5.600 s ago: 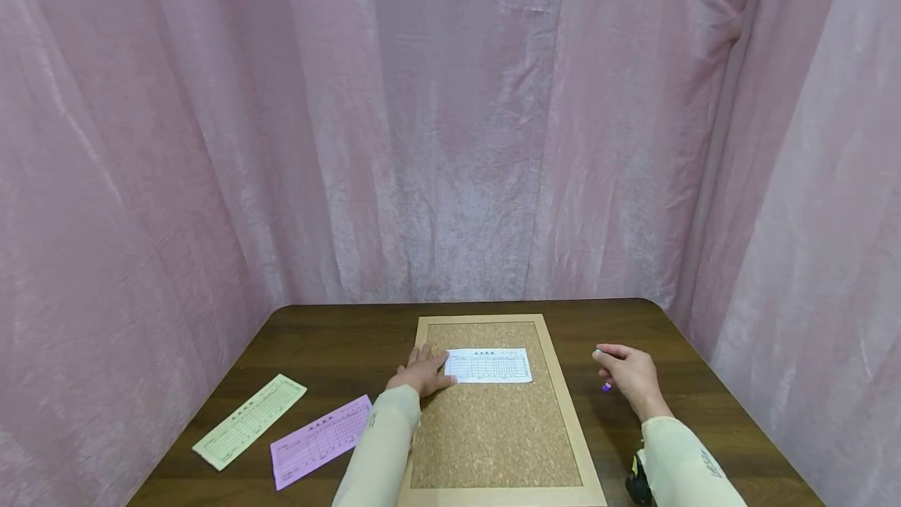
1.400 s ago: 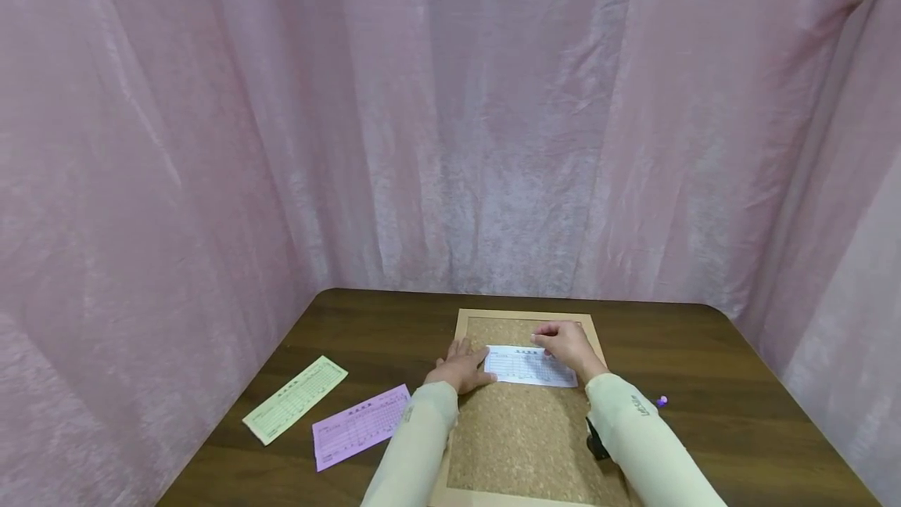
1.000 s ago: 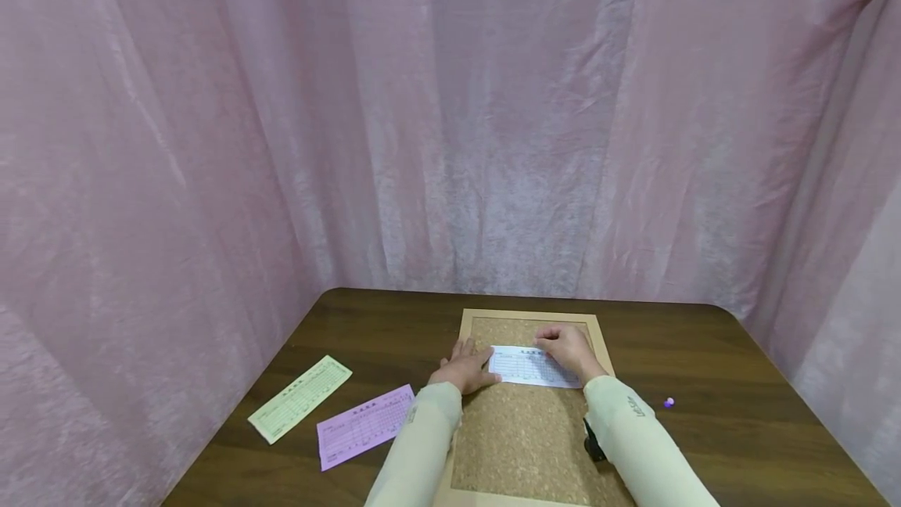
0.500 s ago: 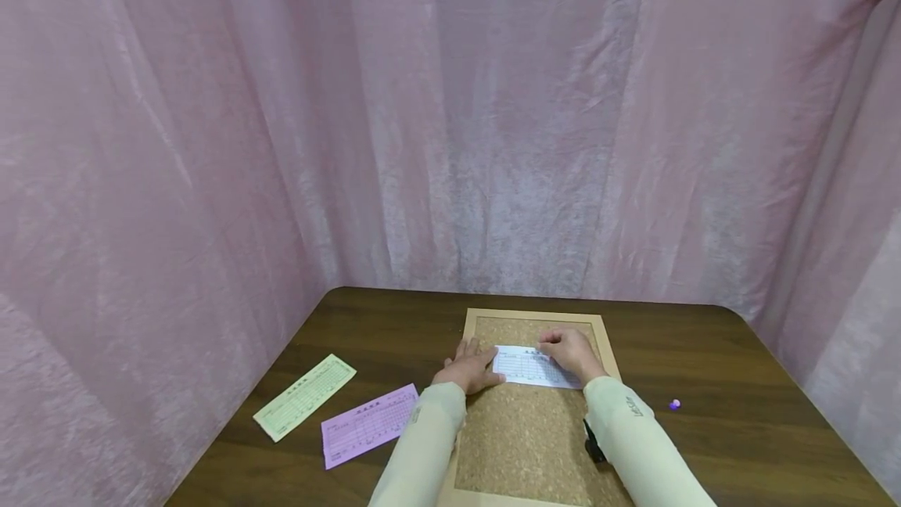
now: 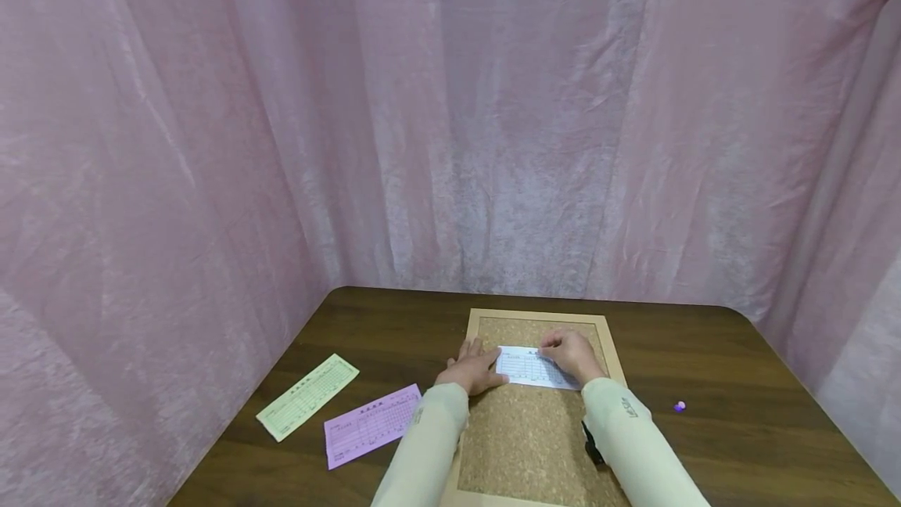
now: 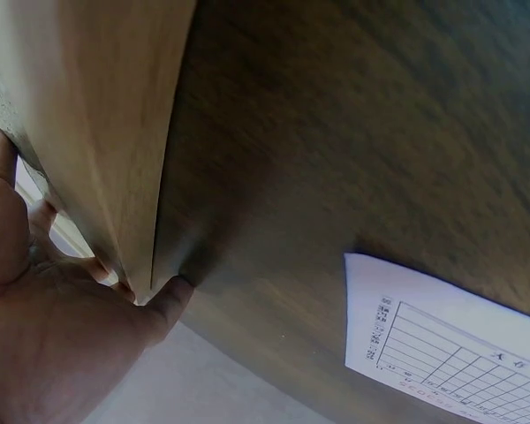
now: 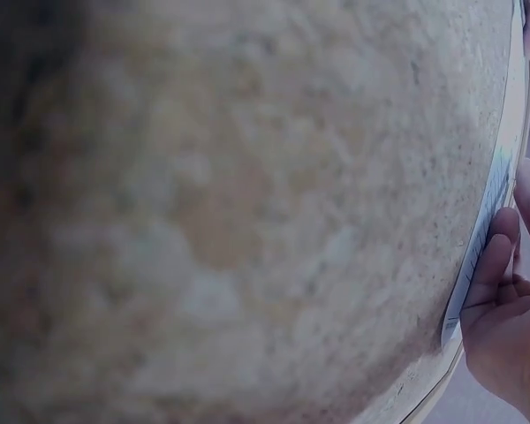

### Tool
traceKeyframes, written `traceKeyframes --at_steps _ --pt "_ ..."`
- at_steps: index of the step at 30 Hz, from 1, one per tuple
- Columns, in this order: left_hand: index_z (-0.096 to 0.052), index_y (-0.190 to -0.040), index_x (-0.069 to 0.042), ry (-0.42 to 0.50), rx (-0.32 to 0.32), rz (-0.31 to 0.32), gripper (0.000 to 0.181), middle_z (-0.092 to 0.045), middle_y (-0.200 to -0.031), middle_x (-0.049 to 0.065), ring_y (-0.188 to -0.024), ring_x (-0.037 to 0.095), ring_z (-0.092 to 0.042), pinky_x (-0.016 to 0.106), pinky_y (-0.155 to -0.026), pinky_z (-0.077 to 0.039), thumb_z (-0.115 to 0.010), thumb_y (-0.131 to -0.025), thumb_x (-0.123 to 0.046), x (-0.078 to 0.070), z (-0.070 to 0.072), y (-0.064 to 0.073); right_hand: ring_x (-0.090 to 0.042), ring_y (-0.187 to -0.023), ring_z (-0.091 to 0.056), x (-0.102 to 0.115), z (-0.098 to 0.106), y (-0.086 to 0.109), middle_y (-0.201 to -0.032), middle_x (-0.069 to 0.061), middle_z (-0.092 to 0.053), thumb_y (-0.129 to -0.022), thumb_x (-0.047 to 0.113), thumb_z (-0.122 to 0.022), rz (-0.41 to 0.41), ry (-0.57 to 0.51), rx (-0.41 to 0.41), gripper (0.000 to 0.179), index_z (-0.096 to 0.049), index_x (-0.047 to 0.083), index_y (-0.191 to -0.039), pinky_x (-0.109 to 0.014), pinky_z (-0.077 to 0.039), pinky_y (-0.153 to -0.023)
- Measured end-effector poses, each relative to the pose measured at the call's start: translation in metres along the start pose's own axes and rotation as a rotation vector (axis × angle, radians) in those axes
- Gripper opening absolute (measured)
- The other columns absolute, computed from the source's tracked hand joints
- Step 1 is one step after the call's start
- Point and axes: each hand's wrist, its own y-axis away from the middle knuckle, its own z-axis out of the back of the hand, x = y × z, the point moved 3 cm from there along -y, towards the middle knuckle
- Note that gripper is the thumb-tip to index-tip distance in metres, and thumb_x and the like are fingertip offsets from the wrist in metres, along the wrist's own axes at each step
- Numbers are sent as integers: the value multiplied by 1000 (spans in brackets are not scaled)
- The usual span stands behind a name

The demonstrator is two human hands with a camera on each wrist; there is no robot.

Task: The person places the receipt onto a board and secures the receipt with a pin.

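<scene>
A white printed form slip (image 5: 528, 367) lies crosswise on the upper part of a wood-framed cork board (image 5: 542, 444). My left hand (image 5: 472, 370) rests, fingers spread, over the board's left frame, with thumb and a finger touching the slip's left end. Beyond the frame, one of its fingers reaches down beside the board in the left wrist view. At the slip's top edge, right of its middle, my right hand (image 5: 573, 354) pinches a small push pin, now hidden by the fingertips. The right wrist view shows the curled lower fingers against the slip (image 7: 479, 256).
To the left on the dark wooden table (image 5: 394, 319) lie a green form slip (image 5: 307, 396) and a purple form slip (image 5: 373, 425). Small purple and pinkish push pins (image 5: 679, 406) lie right of the board. Pink curtains (image 5: 493, 139) surround the table.
Since the earliest frame, my right hand has moved left from beside the board onto the slip's top edge, carrying a small pale pin. The left hand stays in place; the head view has shifted.
</scene>
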Motion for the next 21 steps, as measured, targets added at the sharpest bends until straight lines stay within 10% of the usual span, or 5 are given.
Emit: traceKeyframes --at_steps 21 --pt "-39 -154 -26 -13 0 12 65 -15 -164 13 -151 34 -8 61 -114 -18 -59 -97 -49 1 -1 -1 -30 -99 -62 4 -1 4 -104 -9 -68 -84 11 -78 -1 56 5 8 -79 5 -88 -47 -47 -87"
